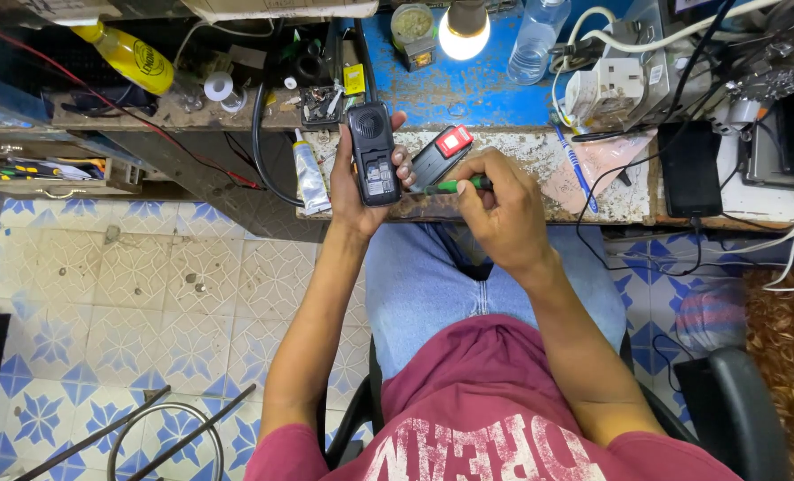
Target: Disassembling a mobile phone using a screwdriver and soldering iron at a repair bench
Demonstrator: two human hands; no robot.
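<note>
Currently the left hand (354, 183) is wrapped around a black handheld radio (372, 153), holding it upright over the front edge of the workbench (522, 156) with its open back toward the camera. Right hand (501, 207) is closed around a green-handled screwdriver (455, 186), tip pointing left at the radio's lower right side; contact not resolvable. A black battery pack with a red label (442, 153) lies on the bench just behind the screwdriver. A glue tube (310, 175) lies left of the radio, near the bench's front left corner. A blue pen (576, 167) lies right of the hands.
</note>
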